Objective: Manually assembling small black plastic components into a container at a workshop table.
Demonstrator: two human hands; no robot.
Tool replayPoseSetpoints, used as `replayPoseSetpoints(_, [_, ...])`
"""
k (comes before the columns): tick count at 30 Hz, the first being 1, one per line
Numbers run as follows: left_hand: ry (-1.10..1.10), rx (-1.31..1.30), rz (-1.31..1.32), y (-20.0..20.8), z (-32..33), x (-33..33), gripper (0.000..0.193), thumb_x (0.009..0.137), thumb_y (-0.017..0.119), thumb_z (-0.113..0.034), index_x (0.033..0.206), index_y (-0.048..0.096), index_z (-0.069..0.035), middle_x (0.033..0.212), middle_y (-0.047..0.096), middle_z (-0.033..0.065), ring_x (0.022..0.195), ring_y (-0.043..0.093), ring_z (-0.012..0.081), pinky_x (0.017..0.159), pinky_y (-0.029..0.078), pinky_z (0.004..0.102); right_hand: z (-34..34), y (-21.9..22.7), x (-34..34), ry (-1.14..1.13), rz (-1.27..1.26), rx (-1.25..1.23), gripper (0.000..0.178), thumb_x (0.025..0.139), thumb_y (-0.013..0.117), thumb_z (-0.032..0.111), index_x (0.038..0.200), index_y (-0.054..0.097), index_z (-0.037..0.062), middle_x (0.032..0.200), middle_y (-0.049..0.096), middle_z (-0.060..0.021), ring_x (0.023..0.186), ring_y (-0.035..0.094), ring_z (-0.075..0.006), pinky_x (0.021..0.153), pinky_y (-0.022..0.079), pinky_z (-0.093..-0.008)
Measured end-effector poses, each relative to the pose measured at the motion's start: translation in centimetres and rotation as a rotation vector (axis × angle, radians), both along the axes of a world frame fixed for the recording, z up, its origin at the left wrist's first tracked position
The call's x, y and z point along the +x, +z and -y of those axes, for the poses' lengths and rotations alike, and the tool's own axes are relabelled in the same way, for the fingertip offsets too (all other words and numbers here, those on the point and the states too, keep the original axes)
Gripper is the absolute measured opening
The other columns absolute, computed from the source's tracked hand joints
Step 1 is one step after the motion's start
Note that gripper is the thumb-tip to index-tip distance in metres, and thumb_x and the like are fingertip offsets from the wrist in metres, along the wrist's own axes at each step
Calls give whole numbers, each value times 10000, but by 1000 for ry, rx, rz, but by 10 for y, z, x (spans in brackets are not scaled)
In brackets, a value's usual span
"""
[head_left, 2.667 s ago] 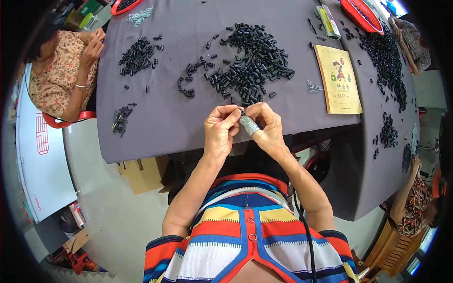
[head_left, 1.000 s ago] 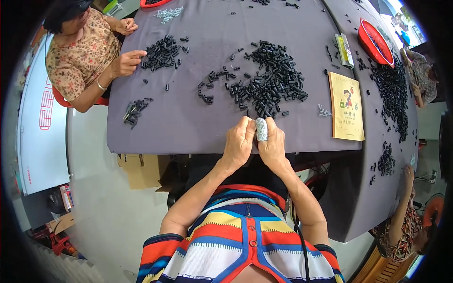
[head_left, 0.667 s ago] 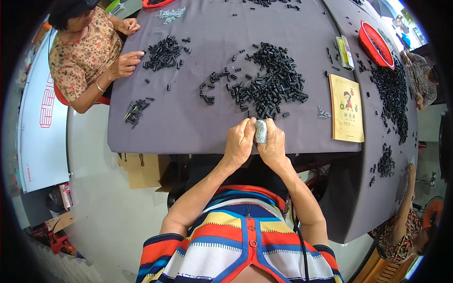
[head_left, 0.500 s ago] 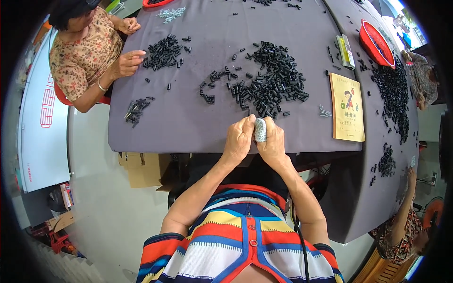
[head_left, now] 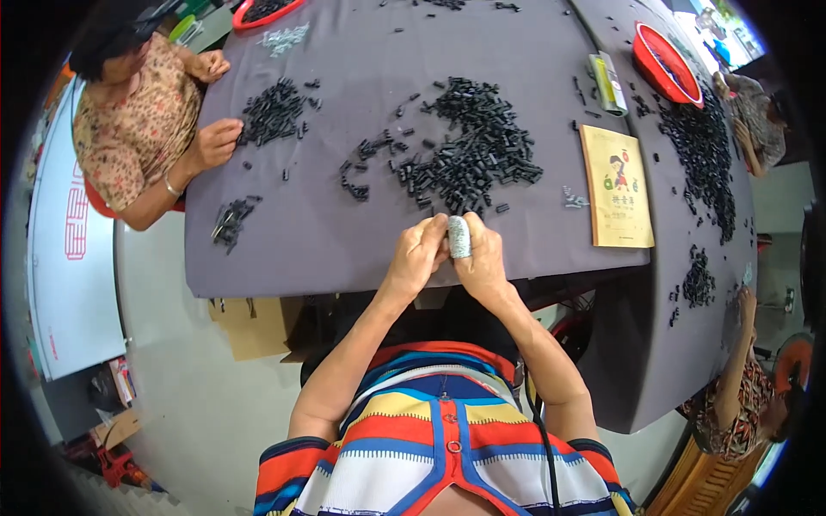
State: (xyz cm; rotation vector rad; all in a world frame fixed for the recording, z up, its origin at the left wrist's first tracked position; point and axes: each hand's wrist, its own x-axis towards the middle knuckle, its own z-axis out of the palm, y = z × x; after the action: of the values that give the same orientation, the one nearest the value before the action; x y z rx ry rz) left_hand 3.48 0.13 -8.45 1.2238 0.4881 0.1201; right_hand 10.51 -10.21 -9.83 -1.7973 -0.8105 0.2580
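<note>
Left hand (head_left: 417, 258), right hand (head_left: 483, 262) meet near black pieces (head_left: 477, 142)

Left is pinched, right curled, wearing a grey finger wrap (head_left: 459, 236); any grasped thing is hidden. The black pieces lie heaped just beyond on the desk (head_left: 292, 245); rightward, a yellow notebook (head_left: 618, 185).

Left hand (head_left: 416, 258): fingers curled, contents hidden
Right hand (head_left: 478, 260): close beside it, grey-white cover (head_left: 460, 237) on one finger
Black pieces (head_left: 473, 148): heaped just beyond both hands
Yellow notebook (head_left: 618, 191): flat on grey cloth (head_left: 344, 249)

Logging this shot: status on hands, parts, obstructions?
Left hand, right hand close together; grip contents unclear. Black parts heaped just beyond. Notebook off right, not in the way.
</note>
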Motion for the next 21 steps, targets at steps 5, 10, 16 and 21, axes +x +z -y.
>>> replayPoseSetpoints(5, [-86,64,9,-2,-4,-3,377,954,431,-402,754,484,-86,565,390,-51,435,298,17,384,209,187,7,2,4,-46,78,-13,162,818,558,69,781,411,12,653,486,-209,611,503,-434,497,383,-452])
replayPoseSetpoints(10, [-126,12,-24,0,-5,1,365,961,425,-381,753,478,-85,568,391,-48,440,294,17,386,214,187,12,1,6,-2,125,-35,147,813,553,66,800,416,13,661,483,-198,624,506,-422,521,397,-457])
replayPoseSetpoints(16, [-117,28,-15,-4,-5,-3,321,962,445,-330,774,497,-74,603,449,-37,461,337,17,401,261,174,12,-2,6,23,174,-42,137,797,543,50,819,412,17,685,498,-191,659,521,-412,549,408,-458])
replayPoseSetpoints(21, [-90,43,22,-3,0,-3,291,957,463,-312,801,503,-70,612,447,-40,488,344,15,428,280,173,11,-2,7,5,128,-15,101,804,521,26,805,423,1,672,479,-181,634,501,-406,534,385,-443])
